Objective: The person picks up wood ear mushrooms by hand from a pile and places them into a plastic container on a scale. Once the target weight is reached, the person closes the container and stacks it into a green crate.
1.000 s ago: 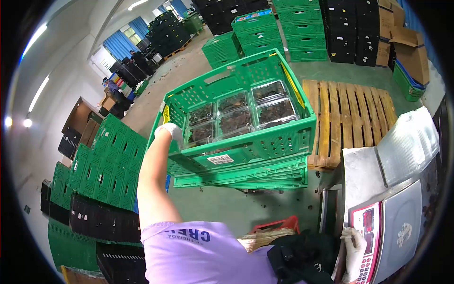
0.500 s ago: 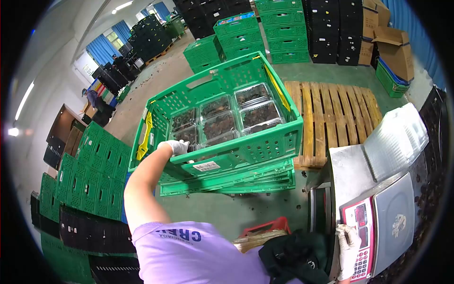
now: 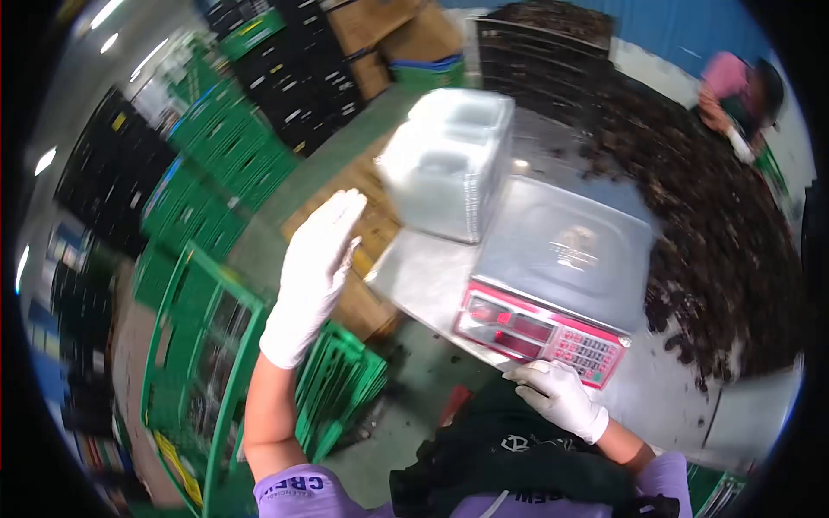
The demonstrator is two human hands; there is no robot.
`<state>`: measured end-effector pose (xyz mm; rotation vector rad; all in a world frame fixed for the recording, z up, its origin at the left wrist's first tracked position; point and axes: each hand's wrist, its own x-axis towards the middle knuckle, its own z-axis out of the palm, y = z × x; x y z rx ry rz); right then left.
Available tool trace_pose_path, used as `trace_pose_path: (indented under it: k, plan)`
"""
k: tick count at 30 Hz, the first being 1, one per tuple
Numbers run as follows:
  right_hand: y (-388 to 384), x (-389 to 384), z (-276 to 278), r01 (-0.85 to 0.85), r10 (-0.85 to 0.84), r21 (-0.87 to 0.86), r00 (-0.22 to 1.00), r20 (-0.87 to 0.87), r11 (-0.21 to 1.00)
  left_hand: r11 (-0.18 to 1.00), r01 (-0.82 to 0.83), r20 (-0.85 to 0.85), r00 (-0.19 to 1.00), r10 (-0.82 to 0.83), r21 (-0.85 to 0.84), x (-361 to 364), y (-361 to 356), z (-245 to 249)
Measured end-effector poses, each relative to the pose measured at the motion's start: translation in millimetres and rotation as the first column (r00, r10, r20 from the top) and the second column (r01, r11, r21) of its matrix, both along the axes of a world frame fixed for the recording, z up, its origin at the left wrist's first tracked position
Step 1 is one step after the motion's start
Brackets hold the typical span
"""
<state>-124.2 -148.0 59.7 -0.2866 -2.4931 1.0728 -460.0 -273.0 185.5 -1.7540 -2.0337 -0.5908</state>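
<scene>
My left hand (image 3: 313, 272), in a white glove, is raised above the floor left of the steel table (image 3: 423, 272), its fingers stretched out and holding nothing visible. Beyond it stands a stack of clear plastic boxes (image 3: 453, 164). On the table sits a scale with a grey platform (image 3: 566, 255) and a red-and-white keypad panel (image 3: 540, 332); the platform bears nothing. My right hand (image 3: 561, 399), gloved too, is at the near edge of the scale, its fingers loosely bent and apart, with nothing in them.
A green crate (image 3: 216, 371) with clear boxes is at the lower left, beside folded green crates (image 3: 341, 380). A wooden pallet (image 3: 367, 306) lies behind my left hand. Dark pieces (image 3: 717, 224) cover the table's far right, where another person (image 3: 734, 95) works. Black crates (image 3: 298, 78) stand behind.
The view has turned right, towards the scale. My left hand has left the green crate's near side and is now raised near the clear boxes. My right hand remains by the scale.
</scene>
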Motion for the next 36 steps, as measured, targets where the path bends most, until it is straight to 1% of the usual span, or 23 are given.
trace_pose_path:
  k: [2,3,4,5,6,7,8,9,12,13,14,18,20,21,22,24,26,28,30,32,33,34,36]
  plan:
    - [-0.7,25.2,4.5,0.151,-0.152,0.018,0.986,0.062,0.988,0.992,0.124,-0.087,0.988,-0.125,-0.015,-7.3,78.8,-12.8]
    - [-0.3,38.7,-0.9,0.219,-0.221,0.072,0.975,0.026,0.973,0.982,0.185,-0.152,0.970,-0.190,-0.046,-17.3,106.4,-21.4]
    - [-3.7,52.3,-0.9,0.290,-0.294,0.051,0.951,0.098,0.956,0.966,0.247,-0.206,0.944,-0.258,-0.075,-28.7,127.5,-24.0]
    - [-7.7,69.2,-7.5,0.359,-0.361,0.033,0.929,0.078,0.933,0.958,0.168,0.155,0.979,-0.134,-0.231,-26.5,142.9,-21.6]
    - [-9.3,84.6,-13.1,0.430,-0.431,0.022,0.900,0.063,0.902,0.893,0.151,0.454,0.889,0.065,-0.425,-26.2,156.2,-18.5]
    - [-13.6,101.2,-15.5,0.495,-0.493,-0.010,0.867,0.070,0.869,0.930,0.184,0.046,0.983,-0.178,-0.318,-28.8,163.2,-21.0]
    - [-19.5,116.2,-24.3,0.582,-0.582,-0.013,0.813,0.030,0.813,0.956,0.145,0.708,0.701,0.084,-0.256,-82.9,181.0,-55.2]
    - [-25.8,129.8,-29.2,0.647,-0.646,-0.030,0.762,0.044,0.762,0.928,0.194,0.064,0.981,-0.183,-0.317,-51.6,178.4,-26.6]
    - [-37.2,170.0,-41.9,0.773,-0.767,-0.015,0.631,0.119,0.634,0.911,0.265,0.046,0.963,-0.264,-0.317,-74.6,185.4,-27.5]
    - [-39.9,178.0,-46.9,0.814,-0.808,-0.032,0.580,0.106,0.580,0.928,0.240,0.048,0.971,-0.236,-0.286,-67.5,183.7,-15.7]
    - [-41.0,186.1,-45.7,0.844,-0.841,0.016,0.533,0.093,0.536,0.946,0.203,0.051,0.979,-0.196,-0.254,-60.3,182.9,-7.4]
    - [-37.0,213.0,-63.6,0.875,-0.890,0.164,0.442,0.111,0.455,0.936,0.229,0.099,0.973,-0.210,-0.267,-83.7,186.6,-10.7]
    - [-25.8,222.2,-68.0,0.885,-0.905,0.191,0.409,0.120,0.425,0.951,0.308,0.278,0.913,-0.298,0.007,-46.6,182.1,-6.1]
    - [-18.4,223.3,-66.9,0.902,-0.913,0.155,0.386,0.130,0.404,0.978,0.210,0.084,0.975,-0.208,-0.016,-19.2,173.2,5.3]
    - [-7.1,221.3,-71.9,0.915,-0.928,0.159,0.367,0.061,0.372,0.978,0.208,0.078,0.976,-0.206,-0.019,22.8,167.3,2.4]
    - [29.5,206.8,-79.4,0.901,-0.929,0.225,0.362,0.079,0.370,0.906,0.321,0.309,0.863,-0.400,0.277,105.9,160.9,-10.4]
    - [69.5,174.5,-84.0,0.811,-0.886,0.428,0.462,-0.047,0.400,0.892,0.409,0.246,0.860,-0.448,0.193,122.3,151.4,-54.7]
    - [114.6,135.5,-93.3,0.720,-0.812,0.483,0.583,-0.032,0.498,0.884,0.466,0.162,0.870,-0.466,0.044,175.6,150.1,-65.7]
    - [150.0,95.3,-90.8,0.619,-0.787,0.576,0.613,0.073,0.535,0.921,0.321,-0.021,0.942,-0.334,-0.219,202.0,143.5,-77.3]
    - [178.9,65.8,-104.7,0.462,-0.786,0.732,0.596,0.161,0.501,0.908,0.350,-0.031,0.930,-0.367,-0.231,207.9,142.7,-94.6]
    - [192.7,55.1,-116.6,0.394,-0.797,0.790,0.575,0.187,0.470,0.881,0.327,0.000,0.938,-0.348,-0.343,206.6,138.5,-96.6]
    - [203.0,54.9,-115.1,0.393,-0.796,0.789,0.575,0.189,0.472,0.880,0.326,0.001,0.938,-0.347,-0.344,216.2,139.1,-93.3]
    - [223.9,72.2,-108.4,0.435,-0.782,0.702,0.555,0.286,0.565,0.928,0.297,0.010,0.953,-0.303,-0.224,245.6,140.5,-78.3]
